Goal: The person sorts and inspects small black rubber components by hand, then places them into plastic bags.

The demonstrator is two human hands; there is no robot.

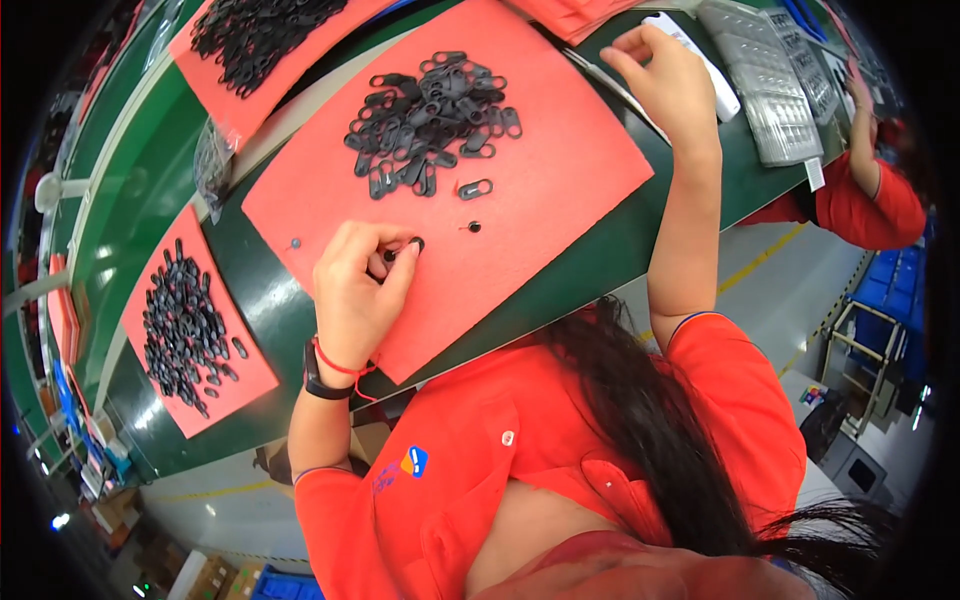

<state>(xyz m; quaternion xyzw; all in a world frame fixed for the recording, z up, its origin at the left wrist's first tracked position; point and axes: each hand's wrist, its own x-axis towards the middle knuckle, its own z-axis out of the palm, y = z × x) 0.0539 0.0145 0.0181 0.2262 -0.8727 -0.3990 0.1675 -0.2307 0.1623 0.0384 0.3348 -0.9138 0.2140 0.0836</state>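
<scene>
My left hand (360, 285) is over the near left part of a red foam mat (560, 200), thumb and forefinger pinching a small black part (418, 243). Most of that part is hidden by the fingers. My right hand (672, 85) is past the mat's right edge, loosely curled, with thumb and fingers apart and nothing visible in it. Beside it lies a slim silver tool (612, 82), perhaps tweezers. A large pile of black looped plastic pieces (430, 115) covers the far part of the mat. One looped piece (475, 189) and a small round black part (474, 227) lie apart from it.
A smaller red mat (215, 400) at left bears small black oval parts (185, 325). Another pile of black pieces (255, 40) is at far left. Clear plastic trays (760, 90) and a white object (700, 60) lie at right, near another person's red sleeve (870, 205).
</scene>
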